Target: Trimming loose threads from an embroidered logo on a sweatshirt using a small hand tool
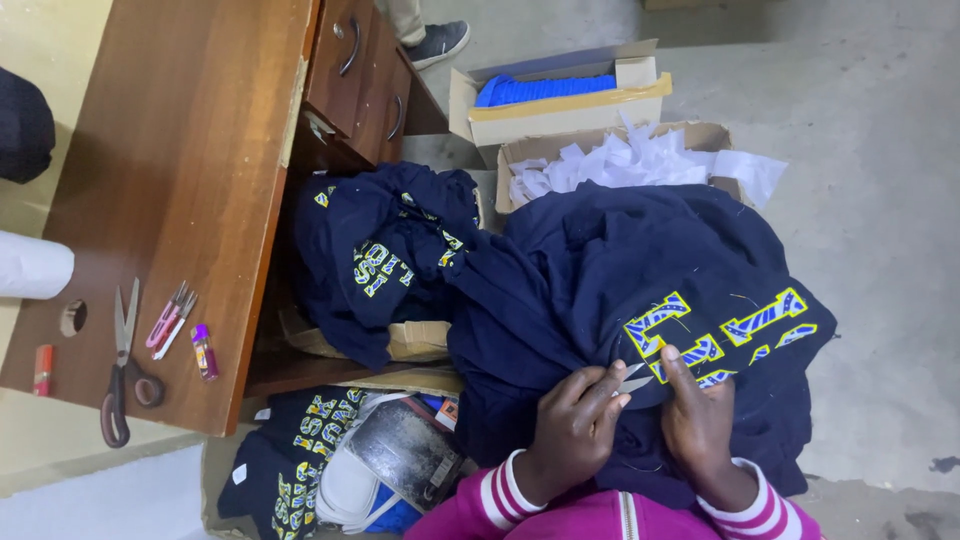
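Note:
A navy garment [620,270] with yellow and blue stitched lettering [720,330] lies spread over my lap. My left hand [575,425] pinches a small metal thread snipper [632,378] against the fabric just below the lettering. My right hand [698,415] presses the cloth beside the snipper tip, thumb up near the letters. Both wrists wear pink and white striped cuffs.
A brown wooden desk [190,150] at left carries scissors [120,370], pink snippers [170,320] and a small lighter [204,352]. More navy garments [380,255] pile under it. Two cardboard boxes, one with blue pieces [545,90], one with white scraps [630,160], stand on the concrete floor. Someone's shoe [437,42] is at top.

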